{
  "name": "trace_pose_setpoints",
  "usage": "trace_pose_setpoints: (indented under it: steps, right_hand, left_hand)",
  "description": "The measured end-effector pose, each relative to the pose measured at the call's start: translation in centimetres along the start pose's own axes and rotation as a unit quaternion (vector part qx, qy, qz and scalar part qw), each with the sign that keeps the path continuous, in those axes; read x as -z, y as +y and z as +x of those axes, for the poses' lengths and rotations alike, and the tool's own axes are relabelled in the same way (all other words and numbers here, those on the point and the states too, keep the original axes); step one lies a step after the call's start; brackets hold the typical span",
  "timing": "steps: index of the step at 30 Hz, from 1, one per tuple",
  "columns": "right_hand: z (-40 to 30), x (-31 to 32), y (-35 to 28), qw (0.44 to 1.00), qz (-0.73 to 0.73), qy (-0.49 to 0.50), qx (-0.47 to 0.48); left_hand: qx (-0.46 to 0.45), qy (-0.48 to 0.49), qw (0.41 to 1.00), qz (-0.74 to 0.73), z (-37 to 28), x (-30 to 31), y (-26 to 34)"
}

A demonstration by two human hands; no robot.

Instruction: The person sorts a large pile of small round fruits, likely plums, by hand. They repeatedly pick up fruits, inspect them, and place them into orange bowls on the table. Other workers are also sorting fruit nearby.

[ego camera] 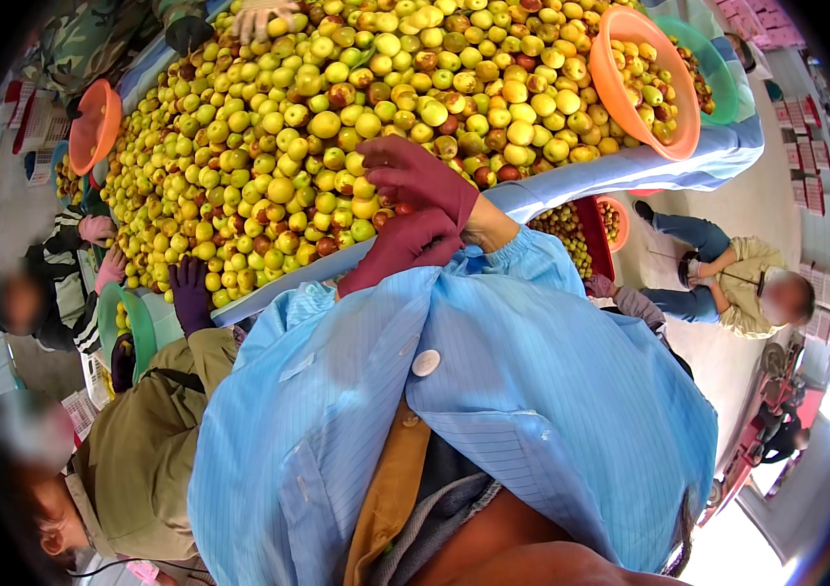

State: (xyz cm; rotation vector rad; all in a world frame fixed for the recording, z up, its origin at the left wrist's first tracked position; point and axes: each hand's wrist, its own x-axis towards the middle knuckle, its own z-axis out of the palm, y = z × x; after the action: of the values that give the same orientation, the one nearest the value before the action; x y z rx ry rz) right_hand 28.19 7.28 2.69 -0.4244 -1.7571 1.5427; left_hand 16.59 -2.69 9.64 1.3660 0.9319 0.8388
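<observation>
Green-yellow and reddish-brown jujubes (298,146) lie heaped on a table covered with blue-and-white cloth (591,172). My right hand (422,176), in a maroon glove, is over the near edge of the heap with its fingers loosely bent and apart, no fruit seen in it. Just below it, my left hand (411,245), in a matching glove, has its fingers curled at the right glove's cuff, by the bare right wrist. Both hands are close to my chest, in front of my light blue smock (532,351).
Orange bowl (686,110) and green bowl (726,88) with jujubes stand at the right. Co-workers' gloved hands (191,293) are at the left and top edges. Another green bowl (138,329) is at the left. A red crate (602,238) of fruit lies below the table edge.
</observation>
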Motion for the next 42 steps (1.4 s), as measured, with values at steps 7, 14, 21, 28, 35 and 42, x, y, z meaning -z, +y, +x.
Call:
trace_pose_setpoints:
  steps: [7,14,21,28,35,42]
  right_hand:
    - [1.5,2.1,0.0,0.919,-0.344,0.191,-0.006]
    - [6.0,14.6,4.0,0.659,-0.733,0.066,-0.154]
    - [4.7,15.9,6.8,0.841,-0.507,0.176,-0.067]
    - [2.6,25.5,-7.8,0.777,-0.507,0.369,0.051]
    - [-2.8,20.3,-8.7,0.703,-0.615,0.322,0.153]
    - [-7.7,7.2,-0.7,0.803,-0.509,0.306,-0.041]
  left_hand:
    - [-0.018,0.002,0.999,0.042,1.5,-1.2,-1.2]
    - [0.043,0.128,0.984,0.114,1.2,-0.4,-5.1]
    - [-0.039,0.294,0.909,0.294,0.0,2.1,-9.6]
    - [-0.05,0.277,0.886,0.368,-0.9,2.3,-10.1]
    - [-0.109,0.232,0.876,0.408,3.9,1.9,-5.0]
    - [-0.153,0.104,0.809,0.558,12.7,2.6,-7.4]
